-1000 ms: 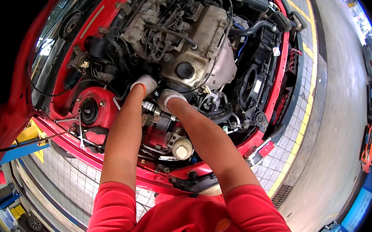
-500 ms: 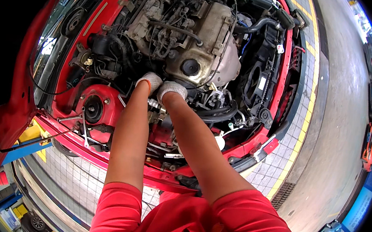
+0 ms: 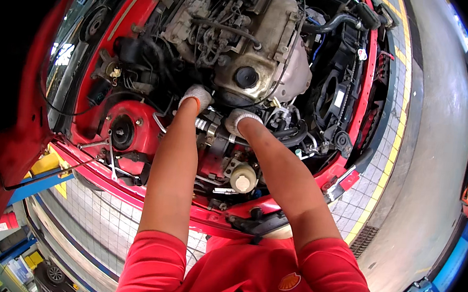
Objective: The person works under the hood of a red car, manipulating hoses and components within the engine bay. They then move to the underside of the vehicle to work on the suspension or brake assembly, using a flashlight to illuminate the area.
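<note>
The fingers of the left hand [image 3: 197, 97], in a whitish knitted glove with an orange cuff, reach down at the near end of the engine [image 3: 264, 44]. They are hidden, so I cannot tell how far they are spread or whether they have hold of anything. The fingers of the right hand [image 3: 240, 122], gloved alike, are just to the right, apart from the left ones; their spread and grip cannot be told either.

Just nearer the person than the fingers, between the forearms, lies a silver ribbed pipe [image 3: 202, 124]. Just beyond the right fingers, the engine's cover carries a round black cap [image 3: 246, 77]. To the right of those fingers run dark hoses [image 3: 297, 134]; nearer the person sits a cream reservoir [image 3: 243, 179].

Left of the left fingers rises a red dome with a black centre [image 3: 122, 132], and a silver wrench [image 3: 111, 159] lies beside it. Well right of both hands, a red front bar [image 3: 368, 74] edges the engine bay.
</note>
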`<state>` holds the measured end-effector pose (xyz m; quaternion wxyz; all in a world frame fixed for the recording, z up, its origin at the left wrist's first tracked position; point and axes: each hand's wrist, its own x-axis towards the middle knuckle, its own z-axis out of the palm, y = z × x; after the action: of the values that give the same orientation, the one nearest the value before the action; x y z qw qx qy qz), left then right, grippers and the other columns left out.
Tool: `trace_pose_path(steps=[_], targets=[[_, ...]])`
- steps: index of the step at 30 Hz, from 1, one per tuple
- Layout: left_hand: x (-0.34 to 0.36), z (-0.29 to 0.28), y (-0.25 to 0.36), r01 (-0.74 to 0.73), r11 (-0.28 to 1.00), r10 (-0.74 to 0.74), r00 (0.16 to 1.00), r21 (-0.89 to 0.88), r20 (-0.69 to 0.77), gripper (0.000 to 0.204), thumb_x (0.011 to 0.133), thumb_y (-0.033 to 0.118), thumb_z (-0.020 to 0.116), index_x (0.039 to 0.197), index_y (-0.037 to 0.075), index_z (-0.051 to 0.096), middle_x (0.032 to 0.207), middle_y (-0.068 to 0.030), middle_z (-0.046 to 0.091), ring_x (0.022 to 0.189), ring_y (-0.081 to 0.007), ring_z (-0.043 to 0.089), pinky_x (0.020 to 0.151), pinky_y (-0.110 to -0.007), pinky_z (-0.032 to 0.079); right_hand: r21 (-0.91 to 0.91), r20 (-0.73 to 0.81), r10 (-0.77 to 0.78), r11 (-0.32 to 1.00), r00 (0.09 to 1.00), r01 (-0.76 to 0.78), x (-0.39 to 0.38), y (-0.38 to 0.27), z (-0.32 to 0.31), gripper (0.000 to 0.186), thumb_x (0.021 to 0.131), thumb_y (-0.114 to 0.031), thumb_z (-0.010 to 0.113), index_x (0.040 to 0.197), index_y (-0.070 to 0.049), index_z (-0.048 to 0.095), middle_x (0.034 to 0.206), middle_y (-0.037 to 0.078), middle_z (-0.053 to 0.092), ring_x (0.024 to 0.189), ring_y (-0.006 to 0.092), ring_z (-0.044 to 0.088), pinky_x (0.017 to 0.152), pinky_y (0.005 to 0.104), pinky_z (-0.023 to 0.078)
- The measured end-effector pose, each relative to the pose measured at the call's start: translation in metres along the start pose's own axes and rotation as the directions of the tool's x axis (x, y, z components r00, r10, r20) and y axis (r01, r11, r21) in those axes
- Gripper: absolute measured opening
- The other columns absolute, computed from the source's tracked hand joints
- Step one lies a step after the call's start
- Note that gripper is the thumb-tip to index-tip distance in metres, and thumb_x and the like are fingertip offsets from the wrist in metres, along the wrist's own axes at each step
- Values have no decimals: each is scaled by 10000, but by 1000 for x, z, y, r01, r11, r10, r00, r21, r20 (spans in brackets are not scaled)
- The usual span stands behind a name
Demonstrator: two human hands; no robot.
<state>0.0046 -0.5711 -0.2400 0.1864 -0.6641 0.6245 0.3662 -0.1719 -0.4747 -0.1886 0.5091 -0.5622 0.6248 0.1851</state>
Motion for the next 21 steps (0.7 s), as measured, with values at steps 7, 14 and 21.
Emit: trace_pose_path(steps=[7, 14, 21], targets=[[22, 11, -14, -13, 1000, 14, 998, 14, -59, 499, 843, 322, 843, 1280, 95, 763, 1423, -161, 673, 1331, -355, 630, 1094, -443, 541, 62, -317, -106, 989, 942, 132, -55, -11, -10, 522, 1014, -480, 533, 1272, -86, 757, 1333, 189, 719, 1270, 365, 668, 1070, 438, 532], [-9, 1, 5, 10, 1000, -8, 992, 19, -126, 485, 840, 261, 804, 1288, 81, 755, 1408, -197, 673, 1309, -375, 641, 1081, -448, 547, 47, -296, -80, 994, 952, 98, -69, -18, -16, 532, 1019, -488, 525, 1258, -76, 760, 1300, 191, 731, 1244, 377, 679, 1067, 439, 537], [-3, 12, -1, -121, 990, 132, 974, 67, -184, 331, 881, 243, 694, 1119, 39, 800, 1277, -250, 696, 1235, -429, 654, 1051, -472, 548, -37, -193, -52, 998, 980, 46, -59, -24, -23, 447, 984, -386, 566, 1235, -89, 787, 1327, 165, 733, 1268, 331, 693, 1027, 442, 568]])
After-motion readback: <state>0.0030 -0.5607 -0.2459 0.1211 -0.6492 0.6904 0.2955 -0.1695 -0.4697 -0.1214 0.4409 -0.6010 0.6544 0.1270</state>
